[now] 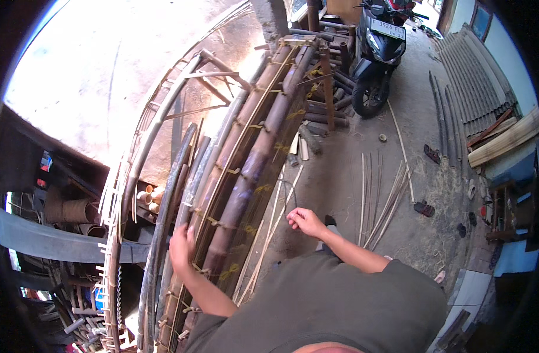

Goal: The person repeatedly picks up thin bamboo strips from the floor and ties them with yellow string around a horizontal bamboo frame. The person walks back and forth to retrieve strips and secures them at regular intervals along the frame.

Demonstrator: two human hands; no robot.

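A long row of brown bamboo poles point(275, 112) stretches away in front of me, tied at intervals with yellow cord point(262, 188). My left hand point(182, 246) rests against the poles on the left side, fingers partly extended and thumb apart, with nothing visible in it. To the right of the poles, my right hand point(307, 222) is closed in a pinch. A thin dark strand point(294, 189) curves up from its fingertips in a loop; its material is too small to tell. Under the yellow ties, thin strips hang along the right side of the poles.
A curved bamboo frame point(128, 194) runs along the left. Beyond the poles are stacked bamboo lengths point(340, 88) and a parked black scooter point(378, 56). Thin bamboo strips point(393, 203) and sandals point(424, 208) lie on the floor at right, near corrugated sheets point(475, 76).
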